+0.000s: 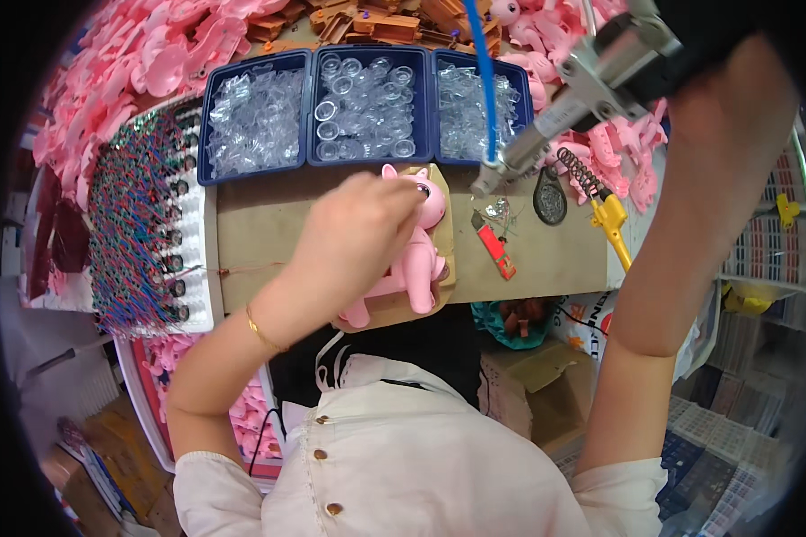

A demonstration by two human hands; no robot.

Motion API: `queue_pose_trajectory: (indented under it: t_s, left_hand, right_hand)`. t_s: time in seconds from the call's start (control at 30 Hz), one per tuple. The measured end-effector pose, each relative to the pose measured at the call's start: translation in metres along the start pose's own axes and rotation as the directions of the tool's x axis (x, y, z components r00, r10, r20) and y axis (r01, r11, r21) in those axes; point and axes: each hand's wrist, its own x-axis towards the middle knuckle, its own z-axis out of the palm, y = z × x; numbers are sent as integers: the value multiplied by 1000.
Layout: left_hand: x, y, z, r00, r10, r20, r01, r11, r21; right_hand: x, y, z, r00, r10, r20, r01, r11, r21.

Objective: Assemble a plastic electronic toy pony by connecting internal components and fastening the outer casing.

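A: Figure: which stock is left to use?

B: Beyond both hands, a heap of loose pink toy parts [161,72]; ahead of the left hand [358,219], three blue trays [367,164] of clear plastic pieces; left of that hand, a white foam block [204,242] bearing coloured wires [134,197].

A: And the metal tool [546,125]?

B: It slants between the hands, tip apart from the work. The right hand [734,85] is raised by its dark upper end; blur hides any grip.

A: How far along is the piece?

B: Probably partway. On a tan board [445,228], the pink toy [412,264] lies under the left hand, whose fingers curl, tips hidden; what they hold cannot be told. Head, legs and one eye [424,189] show; inner fastening does not.
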Motion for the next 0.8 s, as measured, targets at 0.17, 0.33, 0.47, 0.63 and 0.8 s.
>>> queue_pose_trajectory:
  t_s: [0.17, 0.33, 0.47, 0.63, 0.8]
  left_hand:
    - [31, -4, -4, 995, -43, 93, 72, 939, -337]
    - [31, 2, 28, 996, 77, -33, -81, 987, -137]
    - [42, 9, 42, 998, 36, -47, -43, 990, -137]
    - [45, 14, 42, 999, 40, -32, -42, 995, -88]
    - [46, 11, 19, 987, 122, -108, -113, 990, 83]
  right_hand:
    - [-3, 0, 9, 999, -16, 36, 17, 999, -31]
    - [-5, 2, 9, 999, -39, 18, 41, 996, -85]
    - [-4, 1, 3, 998, -70, -5, 68, 989, -129]
    - [-12, 3, -2, 999, -29, 37, 34, 991, -131]
    - [-13, 7, -20, 999, 7, -35, -12, 992, -129]
